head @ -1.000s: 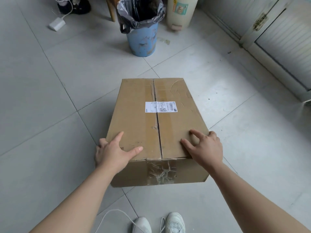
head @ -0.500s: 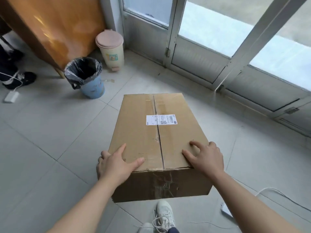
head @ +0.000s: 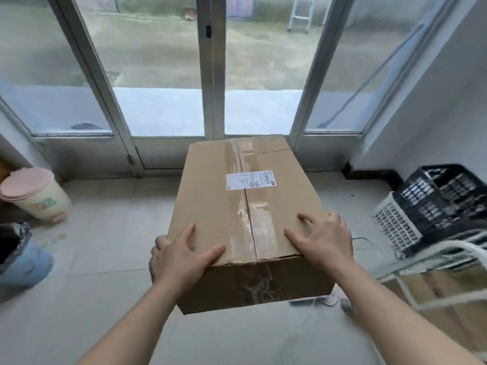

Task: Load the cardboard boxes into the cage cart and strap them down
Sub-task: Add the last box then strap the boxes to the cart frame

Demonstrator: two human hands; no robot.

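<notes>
Between the two grips, a cardboard box (head: 245,214) hangs clear of the floor, left hand (head: 179,259) and right hand (head: 326,243) clamped on its near corners. Glossy tape could let palms slip, I judge, tipping its unsupported far end. Smooth brown board, rectangular. Right of the grip: white cage cart (head: 432,262).

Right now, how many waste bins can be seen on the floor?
2. The cream bin with a pink lid stands at the left by the glass doors; the blue bin with a black bag is nearer, cut by the left edge. Others may be hidden.
</notes>
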